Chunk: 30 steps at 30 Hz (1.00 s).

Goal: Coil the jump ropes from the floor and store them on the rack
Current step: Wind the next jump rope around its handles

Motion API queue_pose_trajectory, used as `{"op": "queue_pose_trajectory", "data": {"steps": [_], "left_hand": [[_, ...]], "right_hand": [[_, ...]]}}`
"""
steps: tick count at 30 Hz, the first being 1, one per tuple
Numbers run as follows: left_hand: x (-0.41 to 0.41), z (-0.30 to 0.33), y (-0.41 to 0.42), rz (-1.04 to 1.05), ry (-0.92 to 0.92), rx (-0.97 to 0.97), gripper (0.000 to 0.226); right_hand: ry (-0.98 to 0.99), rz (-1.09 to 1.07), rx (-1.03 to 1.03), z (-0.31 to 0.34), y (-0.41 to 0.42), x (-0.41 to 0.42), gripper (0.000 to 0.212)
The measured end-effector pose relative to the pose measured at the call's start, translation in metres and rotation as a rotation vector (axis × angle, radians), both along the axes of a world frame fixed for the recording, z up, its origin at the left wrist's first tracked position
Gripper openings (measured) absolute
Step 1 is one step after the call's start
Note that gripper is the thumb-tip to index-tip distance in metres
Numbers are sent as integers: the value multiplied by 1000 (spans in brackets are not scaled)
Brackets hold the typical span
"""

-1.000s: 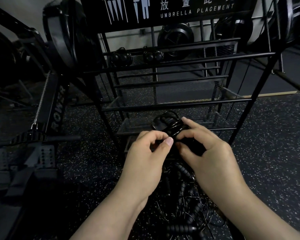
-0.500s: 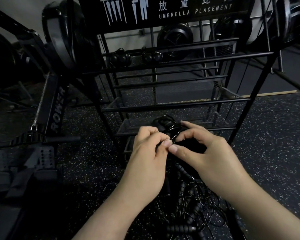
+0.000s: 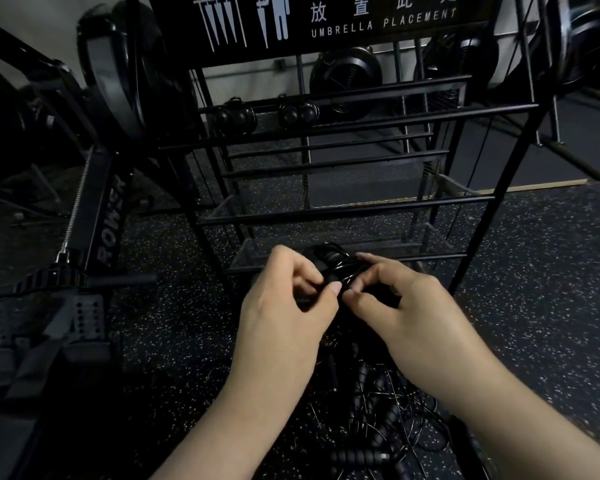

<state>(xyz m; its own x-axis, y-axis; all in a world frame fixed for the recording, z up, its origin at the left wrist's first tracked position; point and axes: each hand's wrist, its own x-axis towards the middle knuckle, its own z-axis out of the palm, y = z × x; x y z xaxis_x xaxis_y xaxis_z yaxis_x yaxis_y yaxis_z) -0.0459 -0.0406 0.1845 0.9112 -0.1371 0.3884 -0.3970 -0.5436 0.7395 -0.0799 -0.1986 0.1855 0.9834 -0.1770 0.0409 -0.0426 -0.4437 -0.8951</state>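
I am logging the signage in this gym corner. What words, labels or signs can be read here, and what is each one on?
"UMBRELLA PLACEMENT": white letters on the black sign topping the rack.
"放 置 此": Chinese characters above those words on that sign; the line is cut off by the frame's top edge, and its last character is unreadable.
"ROWER": pale letters running up the rowing machine's beam on the left.
White umbrella and person pictograms stand on the sign's left part.
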Motion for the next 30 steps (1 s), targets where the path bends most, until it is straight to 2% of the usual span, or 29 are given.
{"op": "queue_pose_trajectory", "data": {"steps": [2,3,6,9,12,17,21,25,28,30], "left_hand": [[5,-4,2,2,-28,96,26],[6,-5,2,-28,14,115,32],[7,-5,1,-117,189,15,45],[5,-5,-2,-67,182,-92,36],[5,-12,-4,-33,221,-153,27],[-1,-19,-9,5,160,-44,26],[-3,-20,-12,56,127,-49,27],[-4,-18,-14,85,100,-88,25],[2,-16,-9,70,155,-206,37],[7,-15,-5,-3,274,-455,58]], "right_hand": [[-2,6,9,-1,0,0,12],[-7,14,17,-1,0,-1,12],[-21,61,46,4,0,-2,8],[-21,56,87,6,1,-3,9],[76,79,56,8,-2,0,10],[119,9,-157,0,6,2,3],[128,16,-50,-3,9,2,17],[112,11,-14,-4,9,3,16],[69,-23,23,-5,5,3,12],[34,-84,88,-5,1,3,13]]}}
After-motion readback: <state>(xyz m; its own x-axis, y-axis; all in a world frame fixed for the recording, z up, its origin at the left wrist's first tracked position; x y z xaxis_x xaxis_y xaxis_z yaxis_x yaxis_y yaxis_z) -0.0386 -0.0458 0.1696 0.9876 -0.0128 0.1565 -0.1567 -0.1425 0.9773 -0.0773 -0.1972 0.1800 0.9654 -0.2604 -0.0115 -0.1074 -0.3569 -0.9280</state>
